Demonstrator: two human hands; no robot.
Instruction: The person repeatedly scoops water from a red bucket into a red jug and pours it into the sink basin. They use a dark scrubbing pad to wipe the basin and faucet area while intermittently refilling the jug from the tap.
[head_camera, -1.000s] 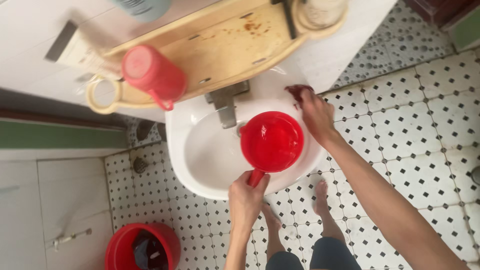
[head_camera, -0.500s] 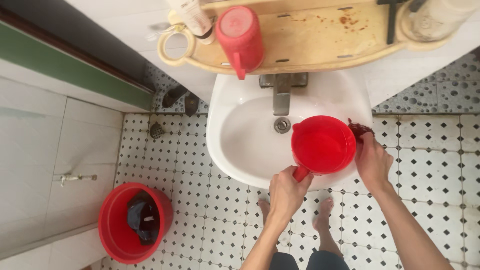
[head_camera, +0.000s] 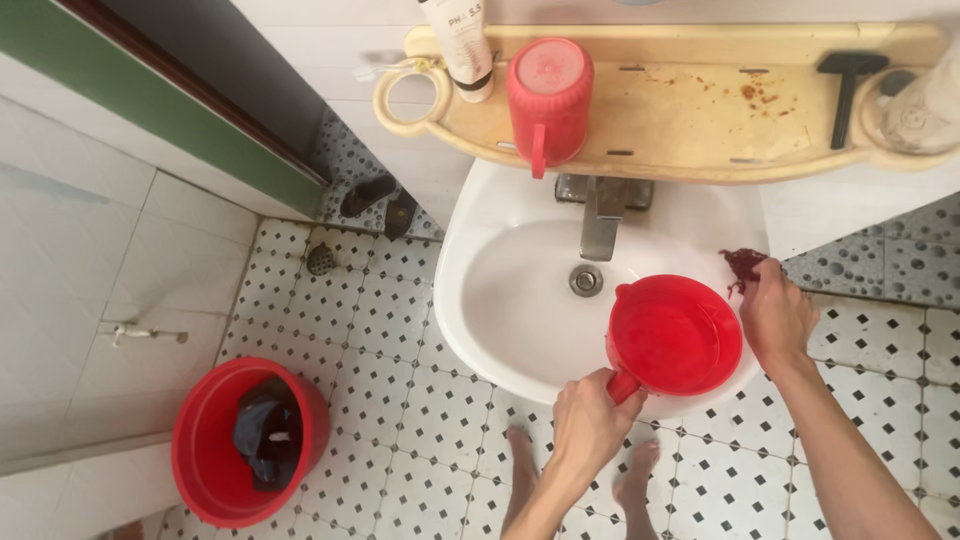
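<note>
**Plastic, porcelain and tile**

The scoop (head_camera: 675, 337) is glossy red plastic, as is the bucket (head_camera: 215, 440). The sink (head_camera: 500, 300) looks like smooth, shiny white porcelain; its tap (head_camera: 601, 215) is dull metal. The shelf (head_camera: 700, 110) is matt, stained cream plastic. The scrubber (head_camera: 744, 266) looks rough and fibrous.

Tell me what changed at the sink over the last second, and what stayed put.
The right hand with its dark red scrubber shifted from the basin's back rim, beyond the red dipper, to the right rim beside it. The left hand kept its grip on the dipper's handle over the white sink. The red cup on the shelf and the red bucket did not move.
</note>
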